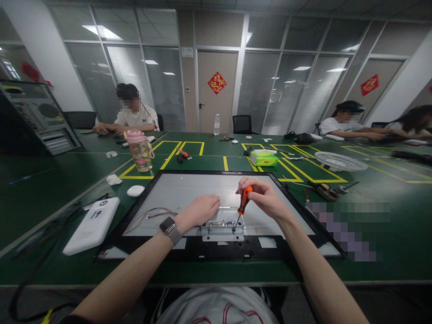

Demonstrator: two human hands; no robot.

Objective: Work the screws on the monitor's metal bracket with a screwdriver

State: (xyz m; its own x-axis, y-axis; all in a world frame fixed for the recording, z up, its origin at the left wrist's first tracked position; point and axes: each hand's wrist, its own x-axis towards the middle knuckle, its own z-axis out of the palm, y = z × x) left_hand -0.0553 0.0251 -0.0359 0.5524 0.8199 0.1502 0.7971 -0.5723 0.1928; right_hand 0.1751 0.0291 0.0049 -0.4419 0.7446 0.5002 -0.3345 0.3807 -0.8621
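My right hand [261,195] grips an orange and black screwdriver [245,198] around the top of its handle. Its shaft slants down to the right part of a metal bracket [222,236] with connectors along it. The bracket sits near the front edge of a black-framed, grey display panel [162,191], lying on the table with its metal back upward. My left hand [200,210], with a watch on the wrist, lies over the panel just behind the bracket, fingers stretched out and partly hidden. Thin wires [151,211] run across the panel's left side.
On the left are a white power bank [92,225], a white round case [135,191] and a pink-lided bottle [139,153]. Beyond the panel stands a green tissue pack [263,157]. A white fan grille [339,161] lies right. Other people sit across the table.
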